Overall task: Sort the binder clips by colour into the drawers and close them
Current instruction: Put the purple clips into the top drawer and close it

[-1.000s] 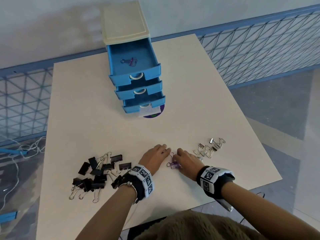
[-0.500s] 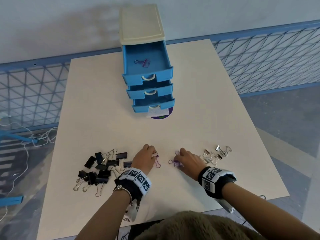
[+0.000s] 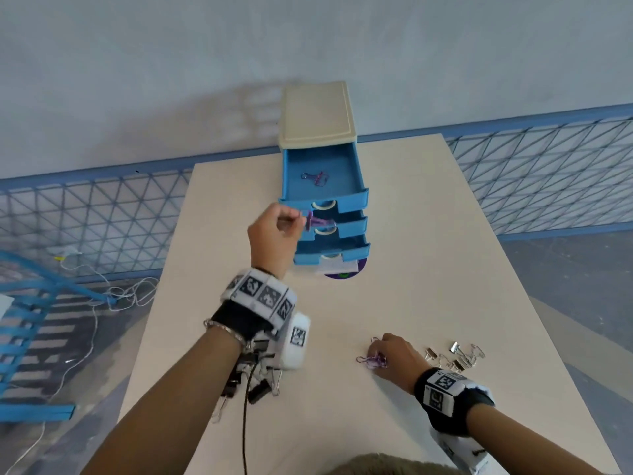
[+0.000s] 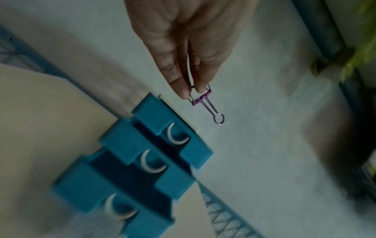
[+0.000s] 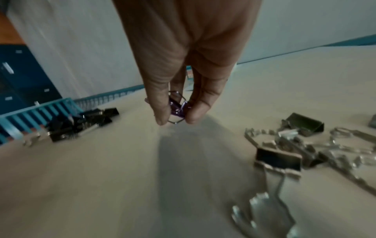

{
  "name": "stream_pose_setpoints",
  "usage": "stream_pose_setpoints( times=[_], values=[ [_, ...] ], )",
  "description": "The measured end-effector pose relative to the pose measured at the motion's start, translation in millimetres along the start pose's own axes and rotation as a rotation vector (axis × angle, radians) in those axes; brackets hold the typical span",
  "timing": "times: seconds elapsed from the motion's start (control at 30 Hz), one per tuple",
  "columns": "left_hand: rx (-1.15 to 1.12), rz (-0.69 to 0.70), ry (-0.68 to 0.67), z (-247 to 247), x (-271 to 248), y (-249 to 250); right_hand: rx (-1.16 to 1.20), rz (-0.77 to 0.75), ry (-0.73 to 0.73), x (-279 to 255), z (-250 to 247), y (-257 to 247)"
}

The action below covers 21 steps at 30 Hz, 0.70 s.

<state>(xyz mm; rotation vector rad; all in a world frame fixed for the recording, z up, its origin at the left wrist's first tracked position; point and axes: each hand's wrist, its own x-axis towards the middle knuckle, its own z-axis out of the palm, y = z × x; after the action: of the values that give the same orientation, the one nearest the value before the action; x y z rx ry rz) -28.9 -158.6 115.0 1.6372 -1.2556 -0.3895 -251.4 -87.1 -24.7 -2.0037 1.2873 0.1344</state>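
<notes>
A blue three-drawer unit (image 3: 325, 214) with a cream top stands at the table's far middle, all drawers pulled out. One purple clip (image 3: 317, 177) lies in the top drawer (image 3: 322, 173). My left hand (image 3: 274, 231) is raised in front of the drawers and pinches a purple clip (image 3: 317, 222) (image 4: 205, 103) by one wire handle. My right hand (image 3: 394, 354) is low at the table near me, pinching purple clips (image 3: 373, 359) (image 5: 178, 107) between thumb and finger. Black clips (image 3: 253, 378) lie partly hidden under my left forearm. Silver clips (image 3: 455, 356) (image 5: 295, 145) lie just right of my right hand.
A purple disc and white paper (image 3: 340, 269) lie under the drawer unit's front. The cream table (image 3: 428, 252) has blue mesh fencing (image 3: 548, 173) behind it. Cables (image 3: 113, 296) and a blue frame (image 3: 30, 337) lie on the floor at left.
My left hand has lifted a purple clip from the table and carried it forward up to the drawers. My right hand stays on the purple clips at the table. The head view tilted up.
</notes>
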Motion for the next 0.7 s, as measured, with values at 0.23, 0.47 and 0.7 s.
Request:
stream_pose_setpoints(
  times=[0.23, 0.47, 0.7],
  values=[
    [-0.066, -0.203, 0.067, 20, 58, 14, 0.131, -0.160, 0.194, -2, -81, -36],
    [0.023, -0.169, -0.036, 9, 16, -12, 0.088, -0.302, 0.539, 52, -208, -114],
    [0.017, -0.169, -0.103, -11, -35, -48, 0.058, -0.194, 0.523, 122, -238, -137]
  ],
)
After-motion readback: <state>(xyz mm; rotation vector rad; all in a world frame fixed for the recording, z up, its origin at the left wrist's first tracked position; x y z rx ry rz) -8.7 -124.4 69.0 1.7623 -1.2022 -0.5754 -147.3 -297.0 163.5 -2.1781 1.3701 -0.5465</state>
